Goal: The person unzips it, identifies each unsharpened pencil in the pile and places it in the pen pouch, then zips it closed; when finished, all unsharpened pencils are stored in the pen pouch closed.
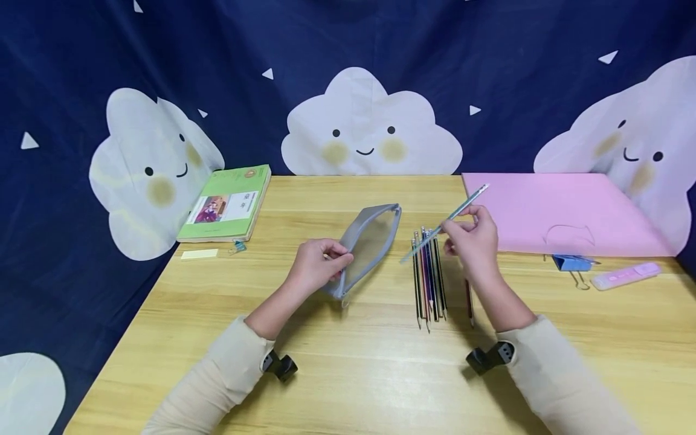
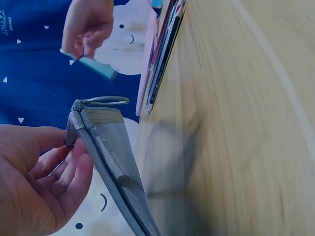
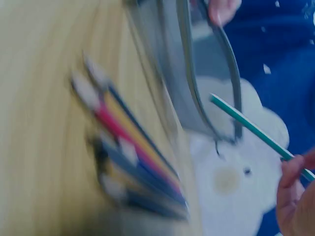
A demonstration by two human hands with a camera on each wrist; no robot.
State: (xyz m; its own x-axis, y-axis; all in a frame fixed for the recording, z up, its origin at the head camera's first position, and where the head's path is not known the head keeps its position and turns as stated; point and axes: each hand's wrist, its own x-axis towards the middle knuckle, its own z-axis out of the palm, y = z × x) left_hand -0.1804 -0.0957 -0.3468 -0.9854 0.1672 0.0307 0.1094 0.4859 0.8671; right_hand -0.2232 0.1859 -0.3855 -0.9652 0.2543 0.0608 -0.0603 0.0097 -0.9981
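A grey zippered pencil pouch (image 1: 365,241) with see-through mesh sides gapes along its zip. My left hand (image 1: 321,266) pinches its near edge between thumb and fingers and holds it up off the table. Between the thumb and fingers of my right hand (image 1: 472,237) is a teal pencil (image 3: 256,129), slanted, its lower end pointing toward the pouch's mouth. In the right wrist view that end appears in front of the opening. Below it, a bunch of pencils (image 1: 428,281) lies side by side on the table. One dark red pencil (image 1: 469,302) lies apart, partly hidden by my right wrist.
On the left lie a green book (image 1: 223,205), a pale yellow strip (image 1: 199,254) and a small teal binder clip (image 1: 237,246). A pink folder (image 1: 554,211), a blue binder clip (image 1: 572,263) and a pink-purple highlighter (image 1: 625,276) are on the right. Behind hangs a dark blue curtain (image 1: 244,48).
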